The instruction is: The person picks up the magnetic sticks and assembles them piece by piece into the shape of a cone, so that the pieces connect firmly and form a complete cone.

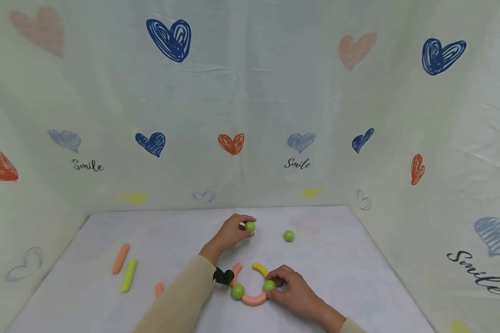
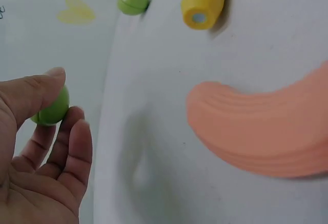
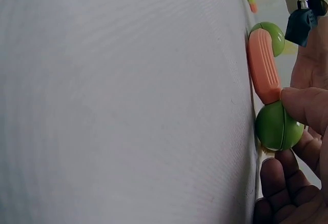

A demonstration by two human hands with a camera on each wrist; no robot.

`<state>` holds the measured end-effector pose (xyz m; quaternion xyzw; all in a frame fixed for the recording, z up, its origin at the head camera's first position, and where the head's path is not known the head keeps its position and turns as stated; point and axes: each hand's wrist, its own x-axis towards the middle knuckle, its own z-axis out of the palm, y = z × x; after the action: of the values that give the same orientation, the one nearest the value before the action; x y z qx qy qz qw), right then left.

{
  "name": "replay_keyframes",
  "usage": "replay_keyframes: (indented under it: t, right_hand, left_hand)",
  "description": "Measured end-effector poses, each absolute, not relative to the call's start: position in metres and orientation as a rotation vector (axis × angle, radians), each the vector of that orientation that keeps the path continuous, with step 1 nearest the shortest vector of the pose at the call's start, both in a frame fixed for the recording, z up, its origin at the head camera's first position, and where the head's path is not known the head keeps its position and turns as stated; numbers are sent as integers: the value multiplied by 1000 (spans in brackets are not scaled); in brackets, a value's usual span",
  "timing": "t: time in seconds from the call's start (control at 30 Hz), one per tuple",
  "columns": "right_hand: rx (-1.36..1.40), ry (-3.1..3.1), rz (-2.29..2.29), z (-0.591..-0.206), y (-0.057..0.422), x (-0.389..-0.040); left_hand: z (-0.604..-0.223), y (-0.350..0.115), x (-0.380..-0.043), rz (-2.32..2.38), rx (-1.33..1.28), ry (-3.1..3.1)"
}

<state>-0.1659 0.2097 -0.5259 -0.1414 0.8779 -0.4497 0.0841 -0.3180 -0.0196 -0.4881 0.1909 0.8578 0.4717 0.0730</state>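
Observation:
Near the back of the table, my left hand [image 1: 232, 233] pinches a green ball [image 1: 250, 226] between thumb and fingers, also seen in the left wrist view. My right hand [image 1: 293, 293] grips another green ball [image 1: 269, 286] on the table. That ball joins a yellow curved rod [image 1: 260, 268] and an orange curved rod [image 1: 254, 300]. At the other end of this orange rod sits a third green ball [image 1: 237, 291], with a second orange curved rod [image 1: 236, 272] rising from it, partly behind my left wrist. Together the pieces form a ring with a gap at the far side.
A loose green ball [image 1: 289, 236] lies at the back right of the ring. Left of my arm are an orange straight rod [image 1: 121, 259] and a yellow-green straight rod [image 1: 128, 275]. An orange piece [image 1: 159, 289] shows partly beside my left sleeve. Printed curtains [image 1: 241, 106] stand behind the table.

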Motion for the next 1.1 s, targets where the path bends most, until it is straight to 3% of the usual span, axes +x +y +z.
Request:
replay_keyframes:
  t: [0.43,1.1]
  right_hand:
    - [-387,2601,-1397,-522,215,-164]
    - [-397,2621,-1365,-525,210,-166]
  left_hand:
    - [-488,-36,-286,1445,464,2550]
    - [-512,-38,-248,1129,588,2664]
